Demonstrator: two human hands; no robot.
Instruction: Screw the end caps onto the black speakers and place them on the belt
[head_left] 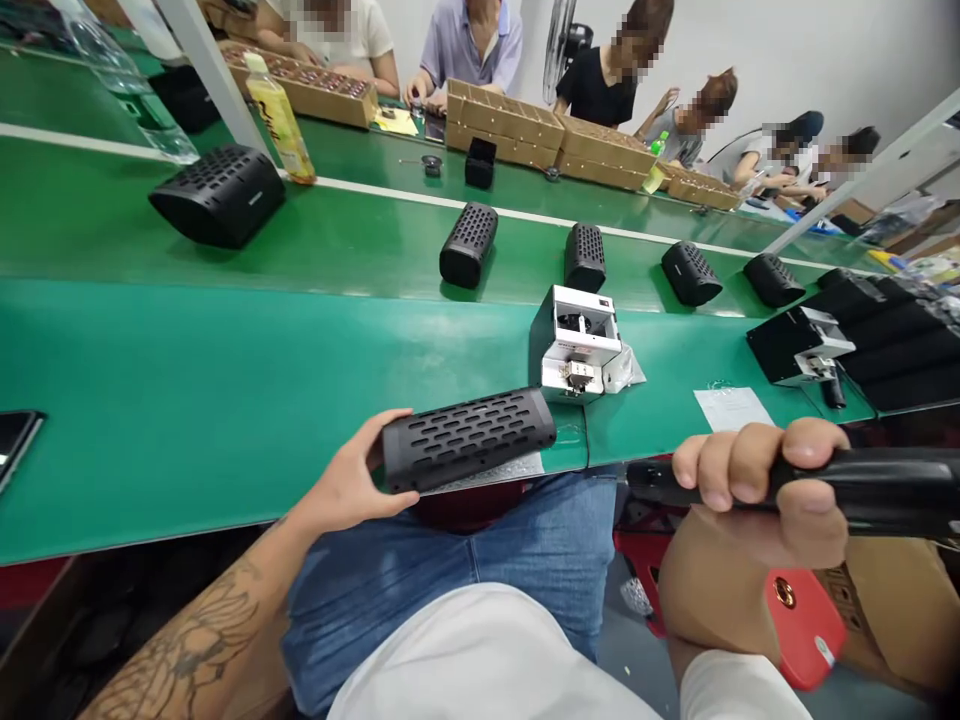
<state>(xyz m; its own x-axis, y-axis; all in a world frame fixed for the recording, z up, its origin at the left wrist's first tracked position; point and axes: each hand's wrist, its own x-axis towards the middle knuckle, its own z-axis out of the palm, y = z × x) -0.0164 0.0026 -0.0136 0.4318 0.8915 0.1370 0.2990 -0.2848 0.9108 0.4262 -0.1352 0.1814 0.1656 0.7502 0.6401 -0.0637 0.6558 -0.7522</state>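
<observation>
My left hand (352,478) grips one end of a black speaker housing (472,435) with rows of oblong slots, fingers behind and thumb along the near edge. The housing lies slantwise at the front edge of the green table (247,400). At the right, my right hand (772,480) is wrapped round a black electric screwdriver (885,485), held level with its narrow end towards the housing. Just beyond the housing stands a white and black screw feeder (577,345), with a small plastic bag (622,370) beside it.
Similar black housings (469,245) stand along the green belt (360,240) behind the table. A phone (19,445) lies at the left edge, a drink bottle (281,120) at the back. Paper (733,408) and a second screw feeder (799,345) are at the right. Several people sit opposite behind cardboard trays (502,125).
</observation>
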